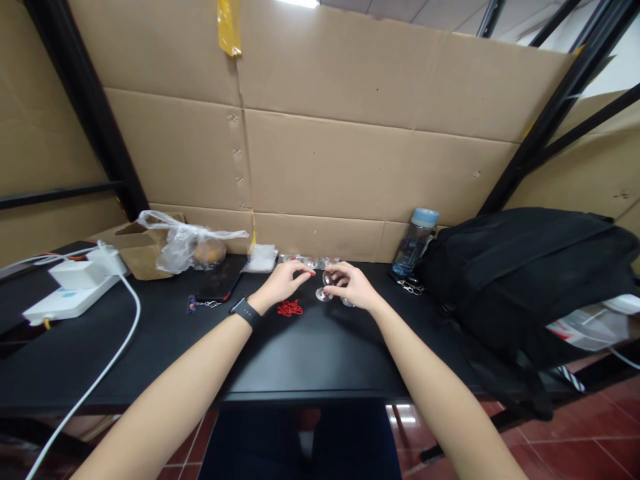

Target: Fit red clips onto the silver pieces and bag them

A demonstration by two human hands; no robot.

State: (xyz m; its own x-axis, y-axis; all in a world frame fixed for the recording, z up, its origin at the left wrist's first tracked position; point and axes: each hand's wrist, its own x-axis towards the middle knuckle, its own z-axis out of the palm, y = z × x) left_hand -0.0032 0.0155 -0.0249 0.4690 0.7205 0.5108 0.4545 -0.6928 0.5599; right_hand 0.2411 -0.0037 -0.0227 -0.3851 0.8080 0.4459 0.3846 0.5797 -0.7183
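My left hand point(281, 283), a dark watch on its wrist, has thumb and index finger brought together. A tiny red spot shows at their tips; whether it is cord or a nail I cannot tell. Between the fingers of my right hand point(353, 285) a small shiny round disc point(327, 278) is held on edge. A second shiny disc point(324, 295) lies on the black table point(320, 360) just below it, and another disc point(347, 303) is partly hidden under my right hand. Close to my left wrist sits a small tangle of red cord point(290, 307).
Behind the hands lie clear packets point(310, 261) and a white packet point(261, 258). To the left are a phone point(217, 283), a plastic bag point(185, 247) and a white power strip point(73, 297) with cables. A bottle point(415, 243) and black backpack point(525, 280) stand right.
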